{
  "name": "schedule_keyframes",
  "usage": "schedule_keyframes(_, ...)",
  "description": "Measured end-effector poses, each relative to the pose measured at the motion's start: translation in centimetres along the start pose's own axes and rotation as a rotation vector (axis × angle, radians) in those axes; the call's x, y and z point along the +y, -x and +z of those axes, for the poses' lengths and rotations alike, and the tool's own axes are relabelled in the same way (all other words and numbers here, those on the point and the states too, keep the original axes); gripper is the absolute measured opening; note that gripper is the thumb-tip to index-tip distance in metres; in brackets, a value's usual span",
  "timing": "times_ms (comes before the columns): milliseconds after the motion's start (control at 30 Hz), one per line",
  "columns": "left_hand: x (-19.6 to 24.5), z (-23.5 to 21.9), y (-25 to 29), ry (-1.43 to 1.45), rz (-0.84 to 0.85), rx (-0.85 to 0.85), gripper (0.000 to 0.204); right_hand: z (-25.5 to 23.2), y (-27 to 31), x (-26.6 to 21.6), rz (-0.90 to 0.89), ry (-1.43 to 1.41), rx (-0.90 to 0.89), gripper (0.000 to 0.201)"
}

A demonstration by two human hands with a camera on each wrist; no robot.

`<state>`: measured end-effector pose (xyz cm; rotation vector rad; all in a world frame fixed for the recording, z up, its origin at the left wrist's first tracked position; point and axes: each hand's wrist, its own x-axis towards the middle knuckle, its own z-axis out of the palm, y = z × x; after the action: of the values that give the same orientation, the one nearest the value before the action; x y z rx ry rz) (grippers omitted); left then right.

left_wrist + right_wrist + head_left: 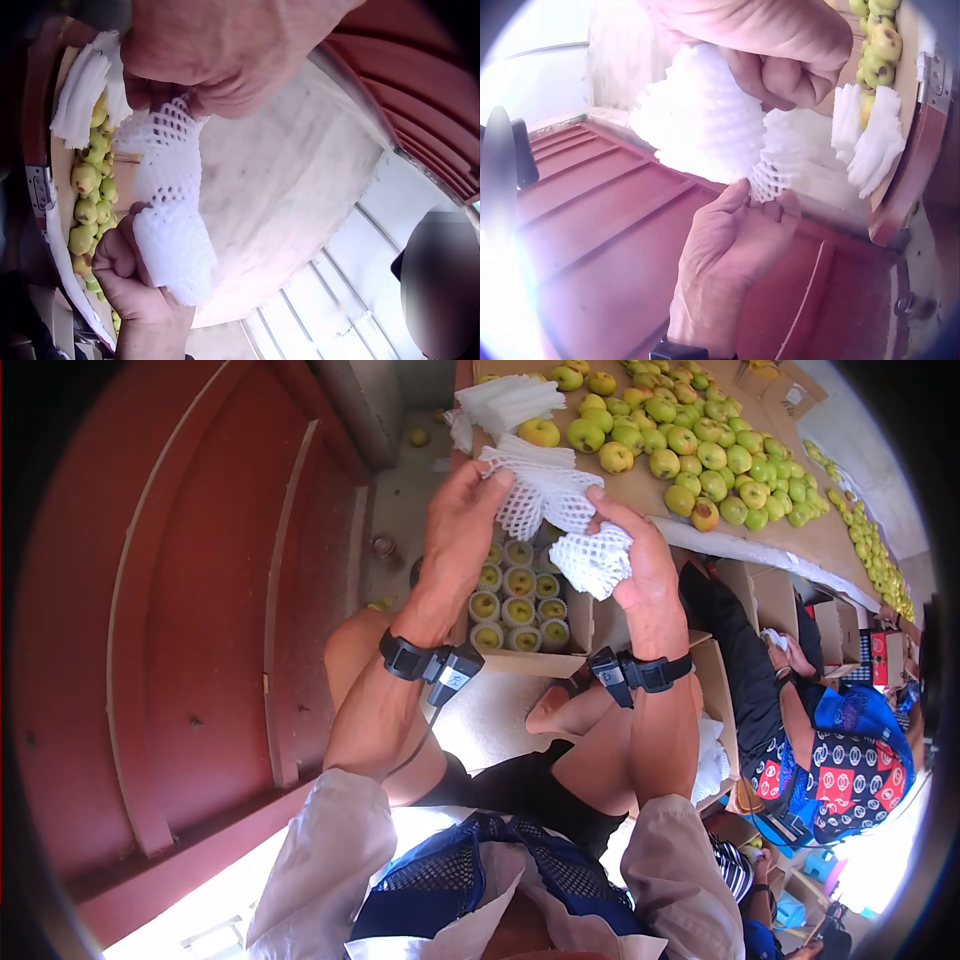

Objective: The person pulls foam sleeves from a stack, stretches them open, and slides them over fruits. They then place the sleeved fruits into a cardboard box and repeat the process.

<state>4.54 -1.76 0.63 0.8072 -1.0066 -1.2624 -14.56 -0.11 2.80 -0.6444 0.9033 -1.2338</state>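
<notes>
Both hands are raised over an open carton, with white foam fruit netting [545, 500] stretched between them. My left hand [460, 520] pinches one end of it between thumb and fingers. My right hand [648, 560] grips the other end, where a bunched foam net sleeve [597, 563] bulges beside the palm; whether a fruit is inside I cannot tell. In the left wrist view the netting [176, 165] runs down from the left hand [232, 52] to the right hand [135, 270]. Below the hands, the carton [535, 663] holds several yellow-green apples [518, 610] in foam sleeves.
A cardboard-covered table [610, 495] ahead bears many loose apples [710, 455] and a stack of flat foam nets [510, 402]. A red panelled door [200, 610] stands at the left. Another person [840, 760] sits at the right near more cartons [770, 595].
</notes>
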Motion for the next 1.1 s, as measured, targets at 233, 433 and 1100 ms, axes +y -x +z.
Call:
schedule_keyframes(233,-0.1,0.1,-0.4,-0.054,0.069,0.080,0.017,0.1,1.1,-0.5,-0.092,0.271,-0.046,0.026)
schedule_keyframes(433,0.3,0.8,-0.2,-0.159,0.099,0.120,0.020,0.8,1.7,0.3,-0.098,0.515,-0.137,0.024)
schedule_keyframes(1100,-0.2,1.7,0.5,0.154,-0.300,-0.181,0.039,2.2,0.6,1.6,-0.174,0.204,-0.077,0.020)
